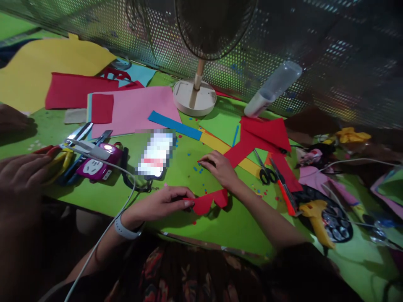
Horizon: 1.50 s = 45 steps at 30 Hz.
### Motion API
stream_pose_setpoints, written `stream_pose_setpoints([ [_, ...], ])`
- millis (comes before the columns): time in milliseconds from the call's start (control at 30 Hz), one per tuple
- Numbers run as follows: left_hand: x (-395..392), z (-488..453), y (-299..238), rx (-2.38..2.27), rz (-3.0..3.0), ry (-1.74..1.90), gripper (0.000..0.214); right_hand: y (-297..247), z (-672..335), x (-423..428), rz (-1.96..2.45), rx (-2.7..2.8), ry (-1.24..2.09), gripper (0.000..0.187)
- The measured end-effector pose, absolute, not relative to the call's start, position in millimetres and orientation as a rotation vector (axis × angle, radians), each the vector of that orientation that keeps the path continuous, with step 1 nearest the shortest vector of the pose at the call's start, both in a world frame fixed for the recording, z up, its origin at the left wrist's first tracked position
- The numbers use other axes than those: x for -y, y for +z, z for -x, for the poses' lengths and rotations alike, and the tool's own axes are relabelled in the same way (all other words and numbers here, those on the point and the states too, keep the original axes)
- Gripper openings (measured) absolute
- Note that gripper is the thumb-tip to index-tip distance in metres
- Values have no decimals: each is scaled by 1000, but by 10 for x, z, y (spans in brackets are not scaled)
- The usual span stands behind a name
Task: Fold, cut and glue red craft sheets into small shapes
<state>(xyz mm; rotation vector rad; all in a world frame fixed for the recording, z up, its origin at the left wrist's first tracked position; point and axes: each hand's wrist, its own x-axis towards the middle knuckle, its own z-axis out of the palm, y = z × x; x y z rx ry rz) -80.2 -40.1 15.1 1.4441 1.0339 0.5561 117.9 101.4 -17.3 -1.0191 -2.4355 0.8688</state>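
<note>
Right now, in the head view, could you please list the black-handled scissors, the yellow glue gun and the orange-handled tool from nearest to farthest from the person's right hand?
From the right hand:
1. Black-handled scissors, to its right.
2. Orange-handled tool, just right of the scissors.
3. Yellow glue gun, farthest right of the three.

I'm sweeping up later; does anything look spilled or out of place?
Yes: tiny red and blue scraps lie strewn loose over the green tabletop, around the right hand and near the black-handled scissors, like spilled litter.
</note>
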Motion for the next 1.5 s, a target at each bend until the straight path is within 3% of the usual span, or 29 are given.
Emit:
stream_pose_setpoints([
  [367, 395, 790, 204, -1014, -1406, 527, 24, -275, -1146, -1039, 1014, 2475, 767, 5],
  [633, 389, 793, 141, -1040, -1457, 550, 25, -244, -1195, -1092, 1104, 2182, 1048, 7],
  [833, 383, 787, 135, -1059, -1465, 574, 24, -281, -1208, -1070, 947, 2361, 897, 4],
  [1000, 379, 784, 144, -1059, -1461, 568, 24, -299, -1233, -1068, 951, 2321, 975, 14],
  [1500, 385, 785, 156, -1045, -1431, 559, 26, -286, -1219, -1101, 946, 2411, 873, 8],
])
